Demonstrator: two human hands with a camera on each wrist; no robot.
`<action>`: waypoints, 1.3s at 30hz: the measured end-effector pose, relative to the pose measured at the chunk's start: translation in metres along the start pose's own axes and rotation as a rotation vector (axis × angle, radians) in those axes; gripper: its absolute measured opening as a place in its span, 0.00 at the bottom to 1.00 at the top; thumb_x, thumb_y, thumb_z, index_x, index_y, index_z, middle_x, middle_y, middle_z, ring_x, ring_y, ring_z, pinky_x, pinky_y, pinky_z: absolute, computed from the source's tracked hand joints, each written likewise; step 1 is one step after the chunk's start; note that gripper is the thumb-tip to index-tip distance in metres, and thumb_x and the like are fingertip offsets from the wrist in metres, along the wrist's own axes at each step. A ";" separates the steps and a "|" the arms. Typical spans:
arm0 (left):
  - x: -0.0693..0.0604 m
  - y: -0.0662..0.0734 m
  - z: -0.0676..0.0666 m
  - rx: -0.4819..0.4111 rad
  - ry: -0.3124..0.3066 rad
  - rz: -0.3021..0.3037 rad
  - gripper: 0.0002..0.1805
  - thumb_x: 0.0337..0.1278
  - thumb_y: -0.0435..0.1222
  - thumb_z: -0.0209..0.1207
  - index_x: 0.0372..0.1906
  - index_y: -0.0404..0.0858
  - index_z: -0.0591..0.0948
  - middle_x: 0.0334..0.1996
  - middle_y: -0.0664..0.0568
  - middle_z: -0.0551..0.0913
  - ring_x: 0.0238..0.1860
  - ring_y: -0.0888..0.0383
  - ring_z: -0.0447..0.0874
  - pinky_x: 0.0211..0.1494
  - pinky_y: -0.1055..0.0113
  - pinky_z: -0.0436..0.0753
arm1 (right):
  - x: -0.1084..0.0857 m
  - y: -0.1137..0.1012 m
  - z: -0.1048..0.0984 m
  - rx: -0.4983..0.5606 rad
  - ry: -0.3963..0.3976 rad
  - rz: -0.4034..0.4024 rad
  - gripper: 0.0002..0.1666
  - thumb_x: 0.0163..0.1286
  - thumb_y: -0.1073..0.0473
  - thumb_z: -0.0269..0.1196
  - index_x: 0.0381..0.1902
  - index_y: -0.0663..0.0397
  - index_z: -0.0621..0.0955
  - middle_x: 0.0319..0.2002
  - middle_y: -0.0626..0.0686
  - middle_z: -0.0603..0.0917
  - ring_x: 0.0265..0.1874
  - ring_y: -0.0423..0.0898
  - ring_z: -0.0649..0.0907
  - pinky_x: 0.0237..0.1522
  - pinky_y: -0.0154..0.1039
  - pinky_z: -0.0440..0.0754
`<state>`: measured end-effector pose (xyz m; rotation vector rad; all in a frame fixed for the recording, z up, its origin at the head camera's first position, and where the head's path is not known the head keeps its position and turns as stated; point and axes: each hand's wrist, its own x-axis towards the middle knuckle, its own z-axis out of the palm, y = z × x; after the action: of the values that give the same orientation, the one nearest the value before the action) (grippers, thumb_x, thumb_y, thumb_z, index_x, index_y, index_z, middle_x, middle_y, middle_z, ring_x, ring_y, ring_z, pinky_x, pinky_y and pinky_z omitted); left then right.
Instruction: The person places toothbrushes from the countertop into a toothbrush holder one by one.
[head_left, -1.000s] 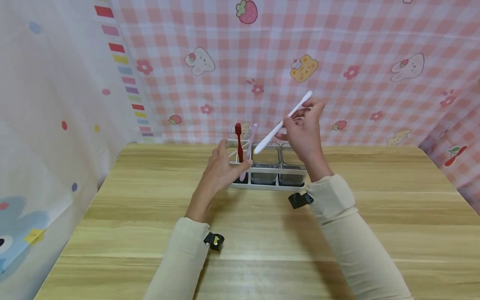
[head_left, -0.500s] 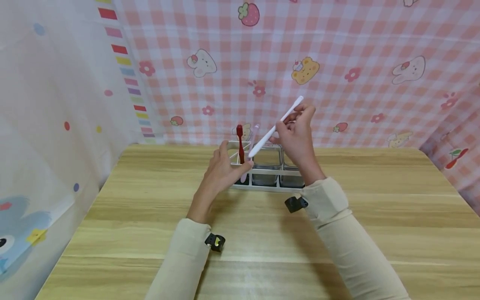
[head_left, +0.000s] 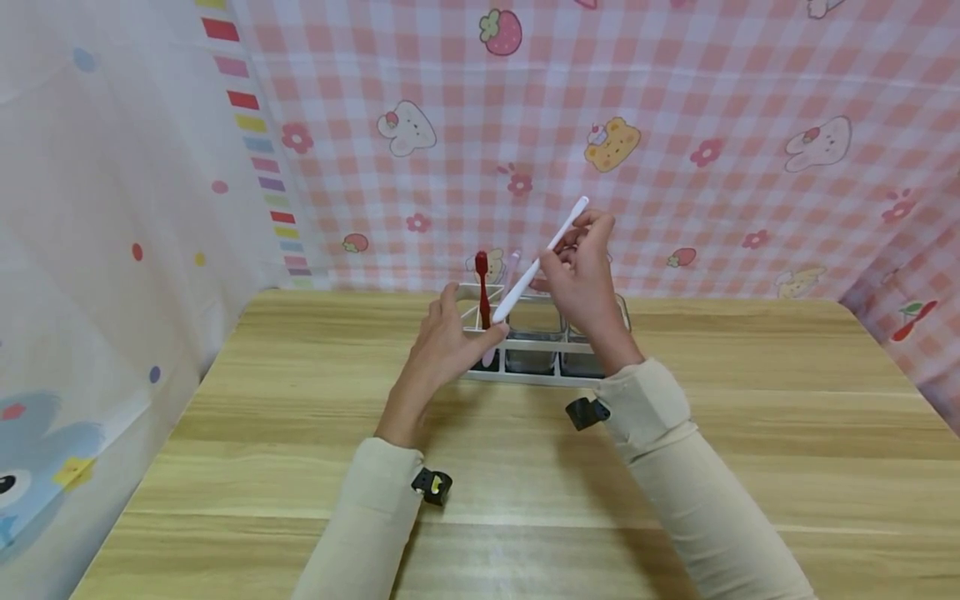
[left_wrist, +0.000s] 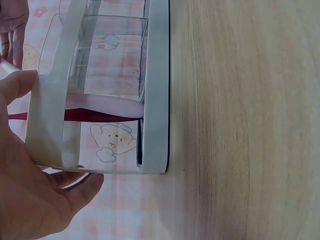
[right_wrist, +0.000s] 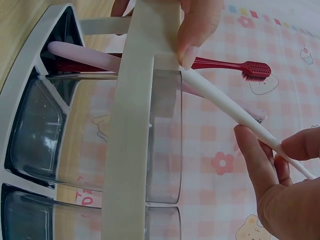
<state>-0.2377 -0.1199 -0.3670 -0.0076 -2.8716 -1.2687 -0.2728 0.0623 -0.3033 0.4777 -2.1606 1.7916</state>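
Note:
A pale toothbrush holder (head_left: 528, 380) stands toward the back of the table, and my left hand (head_left: 438, 346) grips its left end, thumb on the front rail. Between the fingers and thumb of my right hand (head_left: 588, 279) a white toothbrush (head_left: 521, 289) slants down to the left. Its handle end is at the holder's left section, close to my left thumb. A red toothbrush (head_left: 482, 279) and a pale pink toothbrush (right_wrist: 82, 54) stand in that section, heads up. The white brush's upper end is partly behind my right fingers in the right wrist view.
Two clear cups sit in the holder's other sections, one beside the brushes (right_wrist: 35, 130) and another (right_wrist: 30, 217) farther right, partly behind my right forearm. The wooden table (head_left: 495, 500) meets a pink checked cloth (head_left: 450, 175) at the back.
My right hand has moved left and slightly down, bringing the white toothbrush's lower end to the holder's left section. The left hand keeps its grip; the view has shifted slightly.

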 end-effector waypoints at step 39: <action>0.003 -0.001 0.002 -0.023 0.000 -0.009 0.57 0.57 0.62 0.63 0.81 0.45 0.46 0.71 0.35 0.62 0.66 0.39 0.66 0.60 0.37 0.73 | -0.004 0.008 0.017 -0.130 -0.075 -0.042 0.23 0.73 0.74 0.55 0.57 0.62 0.56 0.41 0.62 0.74 0.39 0.53 0.79 0.35 0.39 0.80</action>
<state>-0.2406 -0.1191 -0.3693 0.0050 -2.8601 -1.3025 -0.2729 0.0473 -0.3151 0.5625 -2.2817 1.6236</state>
